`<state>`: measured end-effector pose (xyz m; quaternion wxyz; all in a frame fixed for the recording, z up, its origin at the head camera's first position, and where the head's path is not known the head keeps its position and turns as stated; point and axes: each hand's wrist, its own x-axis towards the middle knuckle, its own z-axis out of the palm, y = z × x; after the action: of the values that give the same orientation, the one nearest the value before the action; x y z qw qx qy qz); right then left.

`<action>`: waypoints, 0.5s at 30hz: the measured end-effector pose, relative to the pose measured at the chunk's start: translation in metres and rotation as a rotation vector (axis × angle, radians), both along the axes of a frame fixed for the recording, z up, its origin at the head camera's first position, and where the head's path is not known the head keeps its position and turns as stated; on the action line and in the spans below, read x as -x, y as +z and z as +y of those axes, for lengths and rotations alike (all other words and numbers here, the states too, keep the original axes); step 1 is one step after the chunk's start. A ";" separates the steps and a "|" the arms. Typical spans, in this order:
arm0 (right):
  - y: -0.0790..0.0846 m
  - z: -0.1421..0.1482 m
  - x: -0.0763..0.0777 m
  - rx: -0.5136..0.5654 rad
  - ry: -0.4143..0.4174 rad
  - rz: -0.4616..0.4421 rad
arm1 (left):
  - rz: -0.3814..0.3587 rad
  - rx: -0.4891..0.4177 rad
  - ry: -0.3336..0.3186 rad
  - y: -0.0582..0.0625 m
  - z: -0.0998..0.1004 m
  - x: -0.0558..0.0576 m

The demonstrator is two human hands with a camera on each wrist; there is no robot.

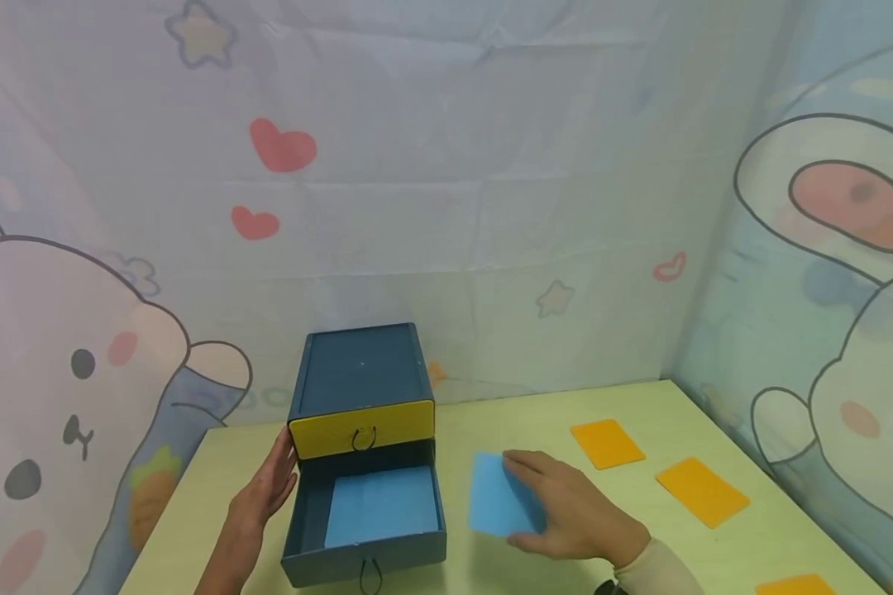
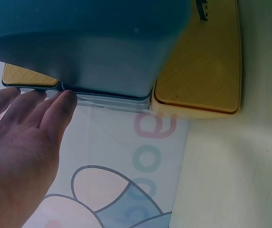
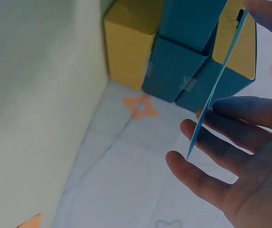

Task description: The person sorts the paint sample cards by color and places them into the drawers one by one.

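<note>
A small two-level drawer box (image 1: pixel 365 372) stands toward the left of the table, dark blue on top. Its upper drawer (image 1: pixel 402 423) has a yellow front and is closed. Below it the dark blue lower drawer (image 1: pixel 409 555) is pulled out, with a light blue sheet (image 1: pixel 379 508) lying inside. My left hand (image 1: pixel 264 487) rests its extended fingers against the box's left side; the left wrist view shows the fingertips (image 2: pixel 68 102) at its edge. To the right of the drawer, my right hand (image 1: pixel 565 508) holds a thin light blue card (image 1: pixel 497 496) between thumb and fingers, above the table.
Orange cards lie on the table's right side: one farther back (image 1: pixel 608 444), one nearer the right edge (image 1: pixel 703 491), one cut off at the bottom (image 1: pixel 796 585). A printed cloth backdrop (image 1: pixel 491 215) rises behind the pale table (image 1: pixel 521 421) and along its sides.
</note>
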<state>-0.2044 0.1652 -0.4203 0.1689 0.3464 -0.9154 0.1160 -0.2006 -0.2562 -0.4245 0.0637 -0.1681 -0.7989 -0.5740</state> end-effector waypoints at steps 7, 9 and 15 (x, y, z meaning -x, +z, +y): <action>0.019 -0.020 0.006 0.006 0.063 -0.005 | 0.018 -0.006 -0.012 0.002 0.000 0.001; 0.023 -0.028 0.006 0.008 0.084 -0.004 | 0.010 -0.007 -0.012 0.002 0.000 0.001; 0.032 -0.054 0.006 -0.003 0.143 -0.046 | -0.012 -0.019 -0.027 0.001 -0.002 0.002</action>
<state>-0.2104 0.1115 -0.3882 0.1384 0.4083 -0.8922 0.1344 -0.2023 -0.2578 -0.4239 0.0527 -0.1748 -0.7915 -0.5833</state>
